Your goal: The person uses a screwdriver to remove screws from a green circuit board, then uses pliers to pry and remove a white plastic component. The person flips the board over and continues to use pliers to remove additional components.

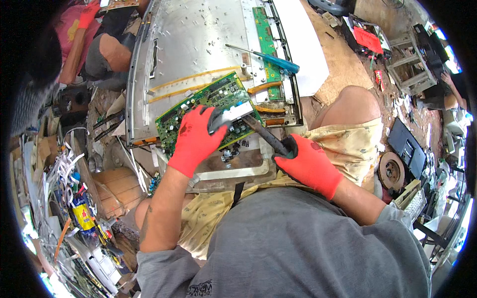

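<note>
A green circuit board [181, 114] full of small parts lies tilted over the near end of a large metal panel [198, 39]. My left hand [196, 136], in a red glove with dark fingertips, reaches over the board. Its thumb and fingers close on a silver metal block [239, 111] at the board's right part. In my right hand [312, 166], also gloved in red, is a dark flat metal bar [266, 136] like a chisel. The bar's far end meets the block's edge; the exact contact is hidden. Small loose parts [229, 155] lie below the board.
A blue-handled screwdriver [278, 60] rests across a green strip board [266, 35] on the panel. Wires and scraps [74, 198] pile up at the left. A rusty disc [391, 170] and a black flat casing [407, 149] lie right. Another person's red-gloved hand [88, 15] shows far left.
</note>
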Tool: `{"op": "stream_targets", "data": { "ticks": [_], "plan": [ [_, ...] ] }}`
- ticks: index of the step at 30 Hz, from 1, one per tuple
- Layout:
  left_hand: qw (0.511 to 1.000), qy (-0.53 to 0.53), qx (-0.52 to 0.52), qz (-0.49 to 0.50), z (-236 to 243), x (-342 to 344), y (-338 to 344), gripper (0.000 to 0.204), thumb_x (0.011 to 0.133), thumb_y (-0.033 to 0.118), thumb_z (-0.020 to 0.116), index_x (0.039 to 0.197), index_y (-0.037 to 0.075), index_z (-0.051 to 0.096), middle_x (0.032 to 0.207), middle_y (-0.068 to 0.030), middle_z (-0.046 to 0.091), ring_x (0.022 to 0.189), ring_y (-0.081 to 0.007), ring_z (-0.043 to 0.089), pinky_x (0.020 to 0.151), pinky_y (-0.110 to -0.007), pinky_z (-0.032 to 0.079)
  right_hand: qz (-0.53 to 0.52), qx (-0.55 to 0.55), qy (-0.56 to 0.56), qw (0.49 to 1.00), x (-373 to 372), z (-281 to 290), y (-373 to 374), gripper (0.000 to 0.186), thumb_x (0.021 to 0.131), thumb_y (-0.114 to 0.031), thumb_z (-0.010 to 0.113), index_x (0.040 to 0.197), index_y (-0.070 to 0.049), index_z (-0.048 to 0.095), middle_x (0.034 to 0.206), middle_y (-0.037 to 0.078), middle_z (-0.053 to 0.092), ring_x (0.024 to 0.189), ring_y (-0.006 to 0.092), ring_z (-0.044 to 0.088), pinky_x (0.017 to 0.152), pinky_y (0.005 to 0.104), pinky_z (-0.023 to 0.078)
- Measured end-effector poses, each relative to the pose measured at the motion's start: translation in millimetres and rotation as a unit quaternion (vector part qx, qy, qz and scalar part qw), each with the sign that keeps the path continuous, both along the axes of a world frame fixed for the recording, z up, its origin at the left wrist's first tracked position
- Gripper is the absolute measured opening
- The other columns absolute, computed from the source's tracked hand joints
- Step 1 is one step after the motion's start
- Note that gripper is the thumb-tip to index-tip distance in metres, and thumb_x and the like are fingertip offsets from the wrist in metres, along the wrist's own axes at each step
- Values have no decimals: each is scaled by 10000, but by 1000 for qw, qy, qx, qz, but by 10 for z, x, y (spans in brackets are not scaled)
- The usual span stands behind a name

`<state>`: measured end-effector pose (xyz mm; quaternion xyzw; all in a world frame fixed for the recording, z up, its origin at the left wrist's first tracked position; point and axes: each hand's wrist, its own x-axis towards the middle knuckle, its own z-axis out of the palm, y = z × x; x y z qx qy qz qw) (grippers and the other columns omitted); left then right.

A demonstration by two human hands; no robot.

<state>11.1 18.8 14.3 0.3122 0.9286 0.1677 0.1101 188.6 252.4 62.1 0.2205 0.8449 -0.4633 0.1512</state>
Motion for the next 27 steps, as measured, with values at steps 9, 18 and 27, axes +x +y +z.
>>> {"op": "stream_targets", "data": {
  "ticks": [9, 18, 27],
  "plan": [
    [997, 26, -69, -20, -160, -1048, 630, 590, 852, 551, 700, 1223, 94, 669, 1293, -174, 595, 1277, -352, 514, 1092, -475, 395, -4, -7, -22, 1000, 96, 68, -55, 384, 872, -321, 678, 1066, 6, 625, 1026, 236, 696, 1005, 404, 667, 850, 473, 523],
    [988, 109, -28, -102, -474, -734, 752, 703, 798, 530, 746, 1343, 121, 574, 1304, -150, 555, 1250, -350, 497, 1116, -505, 322, -30, 14, 38, 999, 345, -136, -189, 286, 830, -222, 714, 1013, -26, 613, 910, 211, 663, 899, 407, 649, 783, 477, 522],
    [990, 68, -44, -117, -651, -843, 768, 843, 849, 557, 720, 1523, 159, 406, 1636, -140, 266, 1529, -410, 156, 1247, -587, 113, 26, 50, 28, 998, 359, -377, -154, 265, 820, -227, 742, 994, -59, 632, 897, 191, 683, 871, 386, 671, 756, 487, 531]
  ]
}}
